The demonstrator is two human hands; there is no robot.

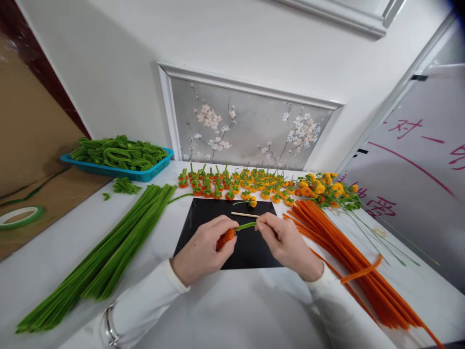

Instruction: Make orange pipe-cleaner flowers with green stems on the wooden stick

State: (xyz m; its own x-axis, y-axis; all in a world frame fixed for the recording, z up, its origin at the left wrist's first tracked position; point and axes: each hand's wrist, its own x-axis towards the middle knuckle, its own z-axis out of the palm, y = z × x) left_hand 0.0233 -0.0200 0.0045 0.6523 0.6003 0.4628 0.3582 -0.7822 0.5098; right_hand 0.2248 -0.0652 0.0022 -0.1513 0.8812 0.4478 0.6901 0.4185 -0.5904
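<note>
My left hand (208, 247) is closed on an orange pipe-cleaner flower (225, 238), whose far side is partly covered by my fingers. From the flower a short green pipe cleaner (247, 226) runs to the right. Its other end is pinched between the thumb and fingertips of my right hand (286, 245). Both hands are above a black mat (238, 254). Behind them on the mat lies a thin wooden stick (244, 214), and a small yellow flower (252, 202) sits at the mat's back edge.
Rows of orange and yellow flower heads (232, 184) stand behind the mat. Green pipe cleaners (109, 252) lie left; orange ones (348, 257) lie right. A blue basket (145, 175) of green pieces stands back left, near green tape (22, 218). Stemmed flowers (327, 189) lie back right, by a whiteboard (425, 145).
</note>
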